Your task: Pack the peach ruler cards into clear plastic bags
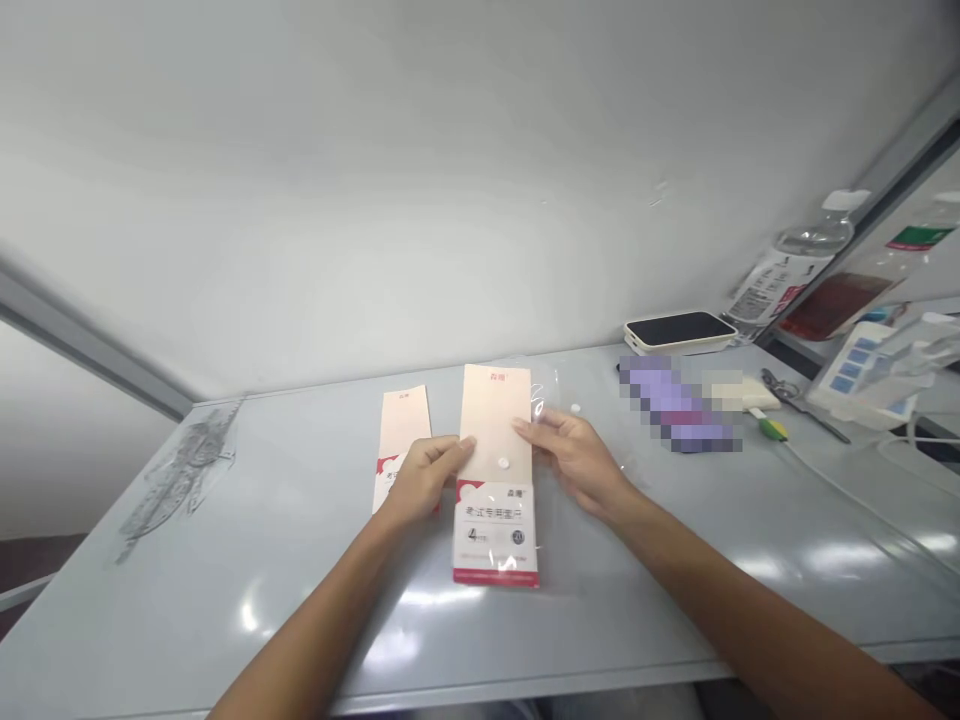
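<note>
Between my hands is a long pale-pink card packet (495,420) with a white and red printed label at its lower end. Its lower part shines as if under clear film, and a small white round spot shows above the label. My left hand (426,475) pinches the packet's left edge, thumb on the front. My right hand (581,462) grips the right edge in the same way, and some clear film (546,400) shows beside it. A second, similar pink packet (403,415) lies on the desk behind my left hand, which covers part of it.
The grey desk (300,560) meets a white wall. Toward the right are a phone (680,332), a blurred purple pack (671,405), a cable with a yellow-green end (772,429), metal clippers or a similar tool (814,412) and a clear bottle (802,260). A dark drawing (176,465) marks the left side.
</note>
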A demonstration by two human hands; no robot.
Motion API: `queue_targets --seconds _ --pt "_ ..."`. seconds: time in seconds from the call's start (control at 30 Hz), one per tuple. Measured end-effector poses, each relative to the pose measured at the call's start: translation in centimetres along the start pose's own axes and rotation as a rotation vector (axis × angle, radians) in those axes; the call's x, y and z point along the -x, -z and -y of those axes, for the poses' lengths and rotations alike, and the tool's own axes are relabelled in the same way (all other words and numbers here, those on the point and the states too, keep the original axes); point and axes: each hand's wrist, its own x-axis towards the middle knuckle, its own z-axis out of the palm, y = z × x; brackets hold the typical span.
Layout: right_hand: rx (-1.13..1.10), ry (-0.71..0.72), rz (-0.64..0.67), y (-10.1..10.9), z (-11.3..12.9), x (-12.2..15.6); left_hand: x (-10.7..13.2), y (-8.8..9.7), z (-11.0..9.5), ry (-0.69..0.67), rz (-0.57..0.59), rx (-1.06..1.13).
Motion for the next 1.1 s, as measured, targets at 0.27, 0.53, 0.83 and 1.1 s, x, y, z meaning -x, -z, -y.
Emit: queue_targets --seconds 0.27,0.53,0.83,1.1 --pt "-0.042 -0.047 0.061 -0.4 0.3 0.3 -0.3 0.4 0.1 0.023 0.032 -0.096" --pt "0.127 -0.029 0.064 -0.6 -0.5 0.5 -0.2 -0.1 0.7 -0.063 -0.273 -0.379" --pt "0.257 -0.004 0.027 -0.6 -0.9 0.4 0.3 -0.5 0.7 -0.189 -0.254 -0.637" --pt "0.423 0.043 -0.053 -0.8 -1.5 0.5 0.4 -1.3 1.3 -0.166 -0.234 -0.707"
